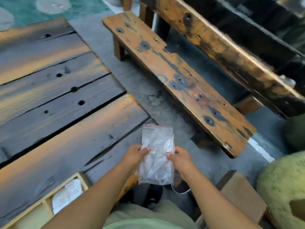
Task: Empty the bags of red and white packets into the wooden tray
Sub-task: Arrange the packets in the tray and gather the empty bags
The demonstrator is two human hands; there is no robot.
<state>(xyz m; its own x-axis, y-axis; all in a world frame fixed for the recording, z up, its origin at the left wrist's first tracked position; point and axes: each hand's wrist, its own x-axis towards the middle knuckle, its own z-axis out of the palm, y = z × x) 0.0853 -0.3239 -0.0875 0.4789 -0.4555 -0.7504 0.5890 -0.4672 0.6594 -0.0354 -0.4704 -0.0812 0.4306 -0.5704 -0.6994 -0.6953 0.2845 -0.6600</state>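
I hold a clear, crinkled zip bag (156,156) with a red seal line upright in front of me, past the table's near right corner. My left hand (134,157) pinches its left edge and my right hand (179,158) pinches its right edge. No red or white packets show inside the bag. The wooden tray (44,199) lies at the bottom left on the table, partly behind my left forearm. White packets (66,195) fill one of its compartments.
The dark plank table (57,100) spreads to the left. A worn wooden bench (173,75) runs diagonally at right over grey floor. A cardboard box (242,195) and a green fuzzy cushion (283,187) sit at the lower right.
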